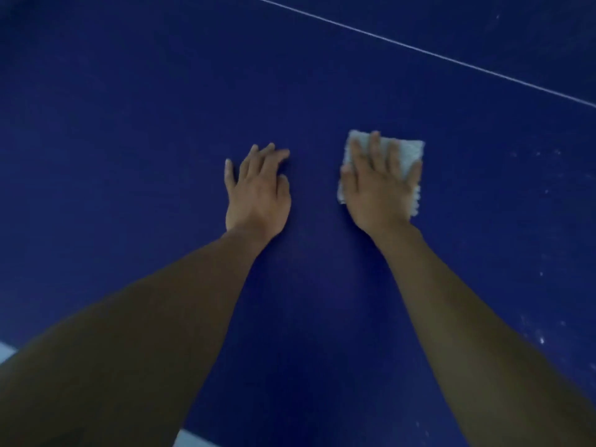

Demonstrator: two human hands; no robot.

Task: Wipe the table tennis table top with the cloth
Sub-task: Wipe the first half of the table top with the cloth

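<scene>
Games room (dimly lit): dark blue matte table tennis table top (129, 124) is filling view, thin white line (419, 50) crossing it.

Left hand (258, 195), right hand (380, 191) bare; forearms (145, 333) bare

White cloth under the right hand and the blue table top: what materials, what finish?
White fluffy cloth: looks like terry or microfibre, given nubby pile and fuzzy edges. Dark blue table top: probably painted board, matte; even colour, no glare, thin white line.

Your right hand (380, 188) lies flat on the cloth (409, 153), which lies on the bench (129, 124). Your left hand (258, 188) rests on the bench just left of it.
</scene>
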